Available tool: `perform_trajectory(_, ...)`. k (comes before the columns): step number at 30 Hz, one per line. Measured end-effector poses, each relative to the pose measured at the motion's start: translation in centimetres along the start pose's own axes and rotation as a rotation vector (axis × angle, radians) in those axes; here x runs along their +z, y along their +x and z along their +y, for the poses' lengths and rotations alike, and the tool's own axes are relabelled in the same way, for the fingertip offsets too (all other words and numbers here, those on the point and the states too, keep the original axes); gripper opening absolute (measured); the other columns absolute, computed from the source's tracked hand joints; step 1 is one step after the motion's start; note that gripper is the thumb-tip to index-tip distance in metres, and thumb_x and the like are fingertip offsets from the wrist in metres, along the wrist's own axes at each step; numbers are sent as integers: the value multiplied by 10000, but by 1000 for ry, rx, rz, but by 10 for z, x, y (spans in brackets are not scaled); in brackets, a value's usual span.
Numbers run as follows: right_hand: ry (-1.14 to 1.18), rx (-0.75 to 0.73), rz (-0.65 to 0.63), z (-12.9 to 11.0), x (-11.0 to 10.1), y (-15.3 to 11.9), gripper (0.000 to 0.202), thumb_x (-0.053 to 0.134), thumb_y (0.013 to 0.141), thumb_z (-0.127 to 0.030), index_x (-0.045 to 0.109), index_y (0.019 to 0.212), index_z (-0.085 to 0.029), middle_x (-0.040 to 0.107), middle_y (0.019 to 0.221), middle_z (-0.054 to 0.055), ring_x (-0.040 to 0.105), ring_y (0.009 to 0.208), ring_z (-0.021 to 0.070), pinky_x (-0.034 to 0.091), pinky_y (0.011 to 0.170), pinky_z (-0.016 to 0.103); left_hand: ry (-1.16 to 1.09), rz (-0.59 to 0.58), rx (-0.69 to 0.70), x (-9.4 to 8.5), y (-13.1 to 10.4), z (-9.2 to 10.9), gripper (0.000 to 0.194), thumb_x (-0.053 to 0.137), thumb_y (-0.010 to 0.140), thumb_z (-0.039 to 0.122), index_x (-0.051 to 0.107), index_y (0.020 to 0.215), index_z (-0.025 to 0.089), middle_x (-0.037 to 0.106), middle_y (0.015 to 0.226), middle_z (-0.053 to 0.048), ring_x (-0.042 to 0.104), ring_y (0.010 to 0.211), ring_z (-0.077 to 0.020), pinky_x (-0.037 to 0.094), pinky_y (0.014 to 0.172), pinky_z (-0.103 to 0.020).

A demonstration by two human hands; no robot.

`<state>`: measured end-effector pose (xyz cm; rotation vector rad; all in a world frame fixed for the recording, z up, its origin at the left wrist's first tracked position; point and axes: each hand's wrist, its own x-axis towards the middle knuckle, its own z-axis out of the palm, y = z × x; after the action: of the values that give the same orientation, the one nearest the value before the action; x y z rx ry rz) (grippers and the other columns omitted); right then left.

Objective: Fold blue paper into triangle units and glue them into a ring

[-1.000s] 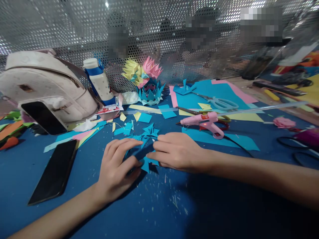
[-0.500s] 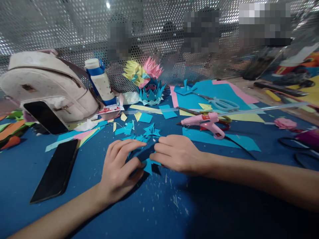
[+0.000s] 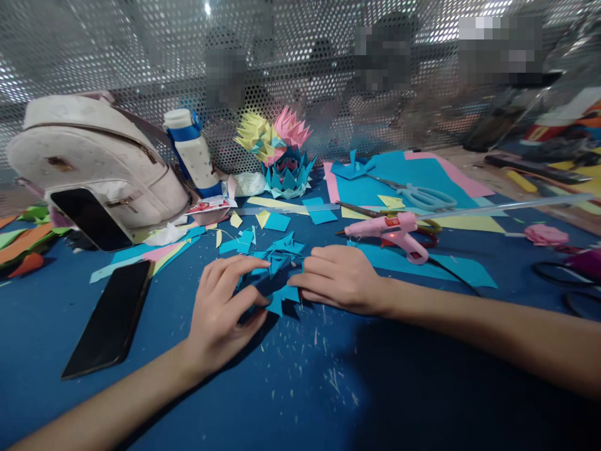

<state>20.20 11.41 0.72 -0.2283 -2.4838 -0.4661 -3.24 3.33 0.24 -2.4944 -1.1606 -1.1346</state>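
Note:
Low over the table, a blue folded paper piece with pointed tips lies between both hands. My left hand curls around its left side, with thumb and index finger on the paper. From the other side, my right hand pinches the right edge with bent fingers. Part of the paper is hidden behind the fingers. Just beyond, more pointed blue paper lies on the table. The pink glue gun rests on its side to the right of my right hand.
Two phones and a white backpack are at the left, near a bottle. Paper flowers stand at the back. Scissors lie on blue sheets. A clear ruler-like strip crosses the right side.
My right hand has shifted slightly away from the left, and more of the blue paper's pointed edge now shows between them. The whole view has moved a little.

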Motion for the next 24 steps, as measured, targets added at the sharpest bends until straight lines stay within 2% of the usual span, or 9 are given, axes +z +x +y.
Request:
perform_trajectory(4,-5,20,-34,1,2,-4,322,391,1047,-252,687,931,-203,566,702,-2,416,660,152,278,586,311,-11,-7,15,1,0,-1,163,637,833,43,603,779,193,647,1197,-94,567,1114,-289,428,917,-490)
perform_trajectory(13,-39,-63,78,0,4,-5,271,460,1010,-193,662,830,-193,526,644,-13,405,641,150,253,560,313,31,22,99,2,-4,2,156,649,838,49,611,759,178,689,1158,-97,595,1089,-282,415,908,-473)
perform_trajectory(17,-34,-47,84,0,4,-5,257,456,1017,-213,668,874,-191,539,664,-9,405,644,151,271,561,308,59,38,125,3,-5,2,161,659,839,53,606,748,174,697,1153,-93,599,1094,-273,409,929,-466)
perform_trajectory(24,-40,-59,101,-2,4,-5,194,488,996,-158,674,955,-194,539,676,-15,417,642,135,281,574,298,62,37,126,3,-5,3,160,656,848,61,605,746,173,702,1145,-92,599,1093,-270,412,933,-459)
